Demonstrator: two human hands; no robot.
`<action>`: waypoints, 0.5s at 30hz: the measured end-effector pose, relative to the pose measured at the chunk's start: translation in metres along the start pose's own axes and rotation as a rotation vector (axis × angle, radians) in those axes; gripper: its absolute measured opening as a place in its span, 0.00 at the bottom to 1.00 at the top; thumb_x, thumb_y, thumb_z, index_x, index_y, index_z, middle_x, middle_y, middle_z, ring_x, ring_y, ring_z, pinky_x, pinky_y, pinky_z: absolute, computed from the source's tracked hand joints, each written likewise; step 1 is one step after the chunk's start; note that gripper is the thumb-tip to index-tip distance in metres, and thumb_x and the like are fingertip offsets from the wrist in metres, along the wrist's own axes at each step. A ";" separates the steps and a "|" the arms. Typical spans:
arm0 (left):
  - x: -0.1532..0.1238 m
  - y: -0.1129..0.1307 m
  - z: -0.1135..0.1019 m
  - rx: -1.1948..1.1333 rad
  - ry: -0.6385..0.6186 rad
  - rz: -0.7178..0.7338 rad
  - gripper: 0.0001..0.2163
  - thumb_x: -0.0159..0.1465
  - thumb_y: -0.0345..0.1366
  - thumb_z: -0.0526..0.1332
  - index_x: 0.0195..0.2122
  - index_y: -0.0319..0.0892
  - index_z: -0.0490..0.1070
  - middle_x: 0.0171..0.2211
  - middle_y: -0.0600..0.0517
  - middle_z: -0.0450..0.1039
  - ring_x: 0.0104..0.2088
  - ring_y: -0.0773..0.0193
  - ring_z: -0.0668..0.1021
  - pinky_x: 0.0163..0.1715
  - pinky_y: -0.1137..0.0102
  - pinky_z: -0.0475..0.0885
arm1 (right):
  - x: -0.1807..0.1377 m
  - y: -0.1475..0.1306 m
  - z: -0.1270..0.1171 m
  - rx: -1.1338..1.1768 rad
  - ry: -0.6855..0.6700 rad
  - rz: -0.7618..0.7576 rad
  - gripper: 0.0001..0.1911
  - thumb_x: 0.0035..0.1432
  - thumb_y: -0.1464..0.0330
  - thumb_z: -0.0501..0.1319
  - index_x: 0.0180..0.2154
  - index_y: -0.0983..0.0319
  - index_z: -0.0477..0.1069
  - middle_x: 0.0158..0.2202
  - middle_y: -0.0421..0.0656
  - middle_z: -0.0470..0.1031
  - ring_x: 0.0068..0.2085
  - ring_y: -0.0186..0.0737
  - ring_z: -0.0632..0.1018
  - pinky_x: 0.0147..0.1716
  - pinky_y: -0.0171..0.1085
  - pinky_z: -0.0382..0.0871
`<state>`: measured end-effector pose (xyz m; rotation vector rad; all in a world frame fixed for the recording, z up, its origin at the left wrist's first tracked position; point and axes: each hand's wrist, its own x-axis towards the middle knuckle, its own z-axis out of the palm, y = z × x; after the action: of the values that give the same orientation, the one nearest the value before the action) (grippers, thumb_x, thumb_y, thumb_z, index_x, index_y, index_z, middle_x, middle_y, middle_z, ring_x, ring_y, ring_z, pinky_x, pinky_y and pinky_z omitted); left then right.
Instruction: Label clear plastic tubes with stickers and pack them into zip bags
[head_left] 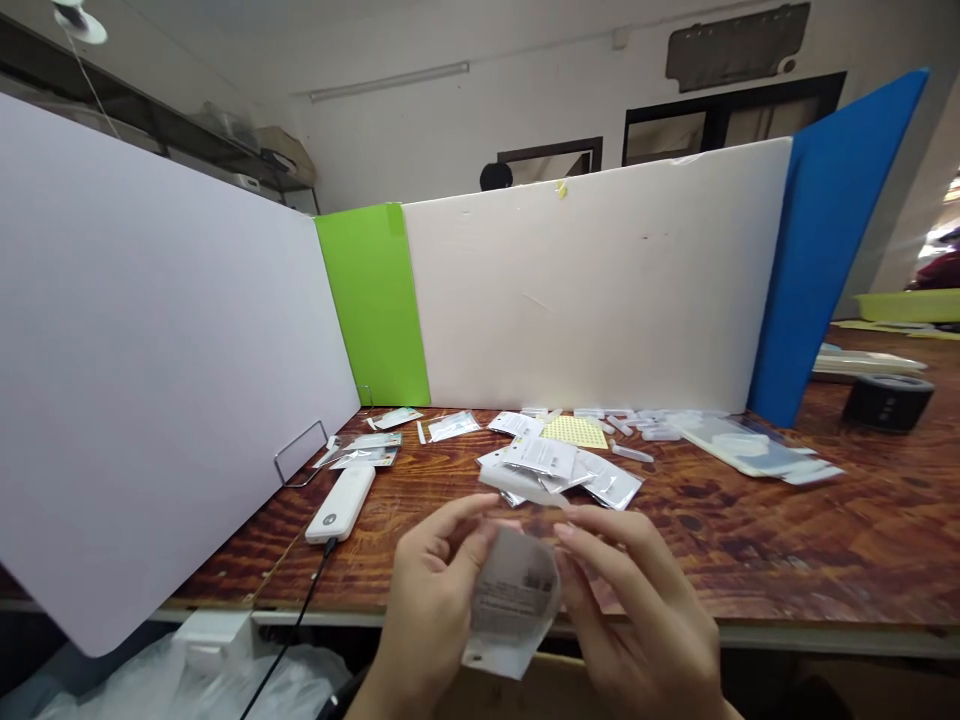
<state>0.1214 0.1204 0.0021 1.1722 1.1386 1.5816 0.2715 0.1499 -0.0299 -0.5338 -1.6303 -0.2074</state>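
Observation:
Near the table's front edge, I hold up a small clear plastic packet (516, 600) with a printed card inside. My left hand (435, 585) is closed on its left side, thumb across the front. At the packet's upper right edge, the fingertips of my right hand (641, 590) are pinched together on it. The top of the packet is partly hidden by my fingers. Just beyond my hands lies a loose pile of similar printed packets (544, 457). A sheet of small round yellow stickers (574, 431) is tucked behind that pile.
Several small clear plastic tubes (632, 452) lie along the white board (592, 290). Clear plastic sleeves (742, 445) rest at right, by the blue panel (832, 250). More packets (367, 450) and a cabled white power bank (341, 505) are at left, near a wire stand (300, 455).

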 end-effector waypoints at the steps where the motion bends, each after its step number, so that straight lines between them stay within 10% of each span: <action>1: -0.004 -0.001 0.001 0.081 -0.042 0.044 0.10 0.57 0.39 0.66 0.39 0.43 0.77 0.33 0.49 0.81 0.33 0.60 0.81 0.33 0.74 0.76 | 0.002 -0.001 -0.002 -0.026 -0.010 -0.037 0.18 0.53 0.84 0.59 0.44 0.63 0.71 0.42 0.49 0.71 0.43 0.46 0.73 0.40 0.43 0.70; 9: -0.015 -0.001 -0.001 0.584 -0.331 0.730 0.19 0.62 0.24 0.58 0.53 0.47 0.69 0.44 0.51 0.79 0.39 0.65 0.81 0.40 0.78 0.74 | 0.013 -0.010 -0.015 0.105 -0.088 0.055 0.11 0.56 0.82 0.59 0.39 0.63 0.71 0.35 0.45 0.72 0.37 0.40 0.73 0.35 0.38 0.71; 15: -0.015 0.002 -0.001 0.718 -0.407 0.749 0.18 0.64 0.24 0.55 0.55 0.42 0.65 0.44 0.47 0.78 0.41 0.66 0.80 0.42 0.78 0.74 | 0.014 -0.008 -0.019 0.161 -0.110 0.150 0.08 0.58 0.78 0.58 0.37 0.62 0.71 0.35 0.44 0.74 0.35 0.38 0.76 0.34 0.35 0.73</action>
<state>0.1235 0.1055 0.0010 2.4921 1.0686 1.3309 0.2842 0.1373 -0.0125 -0.5486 -1.6880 0.0658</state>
